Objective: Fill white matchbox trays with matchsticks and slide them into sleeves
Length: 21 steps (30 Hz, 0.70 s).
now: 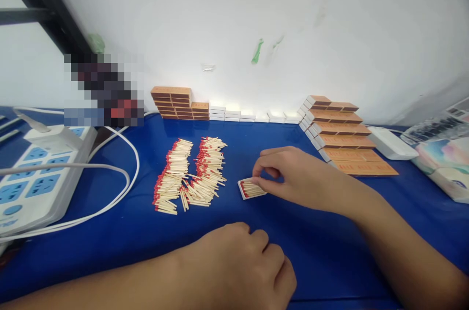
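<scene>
A small white matchbox tray filled with red-tipped matches lies on the blue table. My right hand rests over its right end, fingers curled and pinching it. My left hand lies near the front edge in a loose fist; I cannot see anything in it. Two heaps of loose matches lie to the left of the tray.
Orange matchbox sleeves are stacked at the back left and in stepped rows at the right. White inner trays line the wall. A power strip with white cables sits left; a white adapter and tissue packs right.
</scene>
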Motion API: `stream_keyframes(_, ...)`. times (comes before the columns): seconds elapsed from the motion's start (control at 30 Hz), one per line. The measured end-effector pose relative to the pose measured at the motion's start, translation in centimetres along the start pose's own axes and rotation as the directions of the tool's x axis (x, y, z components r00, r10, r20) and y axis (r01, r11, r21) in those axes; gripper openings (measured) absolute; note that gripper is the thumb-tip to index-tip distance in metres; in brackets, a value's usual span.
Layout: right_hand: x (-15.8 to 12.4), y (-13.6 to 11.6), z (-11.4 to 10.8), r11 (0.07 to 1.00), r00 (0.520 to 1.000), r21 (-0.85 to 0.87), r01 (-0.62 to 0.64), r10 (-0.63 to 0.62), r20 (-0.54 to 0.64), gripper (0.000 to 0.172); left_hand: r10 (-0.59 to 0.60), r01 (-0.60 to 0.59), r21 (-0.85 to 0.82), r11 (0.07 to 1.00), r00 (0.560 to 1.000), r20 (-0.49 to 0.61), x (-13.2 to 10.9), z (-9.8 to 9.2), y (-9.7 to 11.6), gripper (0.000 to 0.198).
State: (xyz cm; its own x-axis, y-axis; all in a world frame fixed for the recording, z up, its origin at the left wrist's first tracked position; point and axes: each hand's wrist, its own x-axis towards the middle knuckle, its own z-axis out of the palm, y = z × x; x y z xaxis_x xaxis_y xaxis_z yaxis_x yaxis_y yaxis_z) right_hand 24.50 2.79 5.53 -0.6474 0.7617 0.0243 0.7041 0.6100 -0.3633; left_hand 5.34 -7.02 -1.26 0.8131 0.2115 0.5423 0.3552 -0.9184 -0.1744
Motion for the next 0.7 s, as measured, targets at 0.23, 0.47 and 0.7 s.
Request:
stream_keyframes(0.23,3.0,-1.9,3.0,0.997,0.992,0.070,0.033,-0.023,-0.126,0.008,0.030,-0.030,0.006,1.000,0.999,0.034,0.0,0.0,0.0,0.006)
stream_keyframes(0.47,3.8,-2.1,4.4,0.991,0.994,0.111,0.081,-0.071,-0.088,0.007,0.032,-0.032,0.003,0.999,0.999,-0.009,-0.1,0.1,0.0,0.006)
stream_keyframes(0.7,4.0,-1.9,4.8,0.990,0.994,0.102,0.093,-0.087,-0.061,0.011,0.011,-0.011,-0.020,1.000,1.000,-0.019,-0.1,0.2,0.0,0.008)
